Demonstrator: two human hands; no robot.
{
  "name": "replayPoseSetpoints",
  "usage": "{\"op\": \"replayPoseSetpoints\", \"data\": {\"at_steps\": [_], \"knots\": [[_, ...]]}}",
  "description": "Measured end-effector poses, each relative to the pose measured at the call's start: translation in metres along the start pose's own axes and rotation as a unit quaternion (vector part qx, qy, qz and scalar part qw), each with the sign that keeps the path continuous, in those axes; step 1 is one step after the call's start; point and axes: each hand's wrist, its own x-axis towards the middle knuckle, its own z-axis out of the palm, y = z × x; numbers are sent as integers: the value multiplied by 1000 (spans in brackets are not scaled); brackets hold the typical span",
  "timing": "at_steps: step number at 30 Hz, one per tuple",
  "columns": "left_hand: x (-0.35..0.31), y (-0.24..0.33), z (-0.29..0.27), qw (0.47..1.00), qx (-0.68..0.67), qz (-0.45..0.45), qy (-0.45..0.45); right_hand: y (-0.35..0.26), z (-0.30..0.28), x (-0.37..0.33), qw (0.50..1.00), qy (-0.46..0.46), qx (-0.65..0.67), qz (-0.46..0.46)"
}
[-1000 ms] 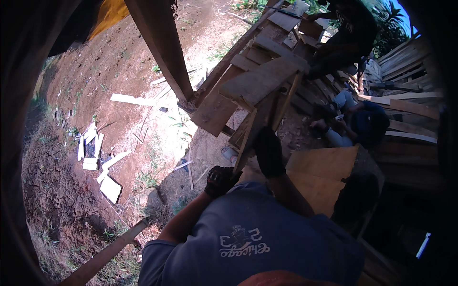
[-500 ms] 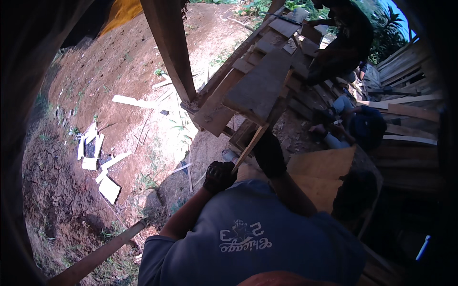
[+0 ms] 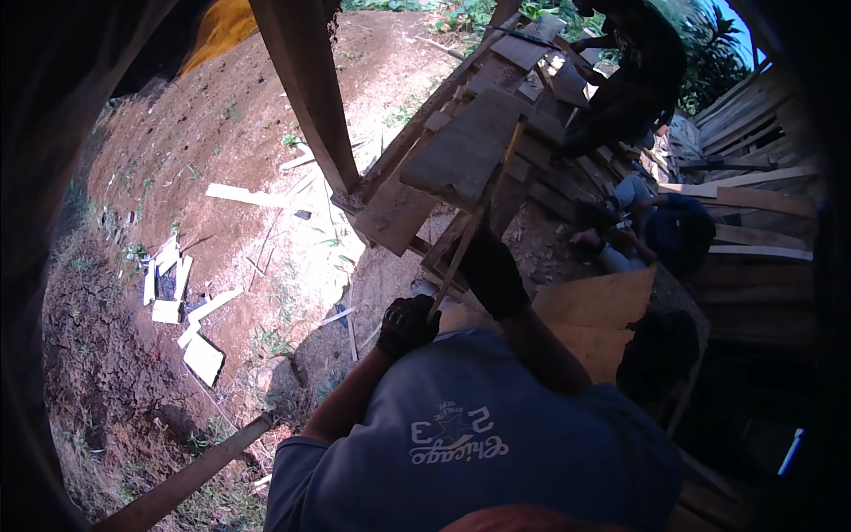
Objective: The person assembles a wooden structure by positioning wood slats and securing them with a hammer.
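My left hand (image 3: 408, 325), in a dark glove, is closed round the near end of a long, thin wooden strip (image 3: 461, 246) close to my chest. Farther along the strip, my right hand (image 3: 490, 273), also gloved, grips it from the right side; deep shadow hides most of its fingers. The strip slants away from me, its far part passing along the right edge of a wide board (image 3: 461, 158). That board lies on a wooden bench (image 3: 393, 223) stacked with several other planks.
A wooden post (image 3: 310, 97) rises beside the bench's left side. At the far right of the bench a person (image 3: 634, 71) in dark clothes works, and another person (image 3: 678, 232) sits lower down. Plywood (image 3: 594, 306) lies by my right arm; offcuts (image 3: 204, 357) litter the ground at left.
The wooden strip's far end has shifted slightly left, and my right hand has moved a little forward along with it. The view has turned slightly. My left hand keeps its hold.
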Motion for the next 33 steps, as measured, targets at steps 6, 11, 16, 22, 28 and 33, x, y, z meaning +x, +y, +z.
{"op": "replayPoseSetpoints", "data": {"at_steps": [6, 11, 16, 22, 28, 33], "knots": [[20, 11, -17, 997, -70, 21, 15, 21, 8, 6, 969, -21, 236, 77], [29, 20, -20, 992, -72, 68, 77, 29, -18, 31, 995, -6, 103, 19], [36, 25, -36, 996, -82, 21, 25, 18, -37, 55, 998, 3, 51, 37], [44, 17, -34, 995, -97, 8, 24, 15, -22, 64, 990, 33, 92, 98], [32, -7, -39, 987, -150, -55, 8, 10, -19, 61, 1000, 17, 5, -16], [26, -29, -34, 983, -100, -144, -58, 1, -6, 36, 998, -33, 34, -28]]}}
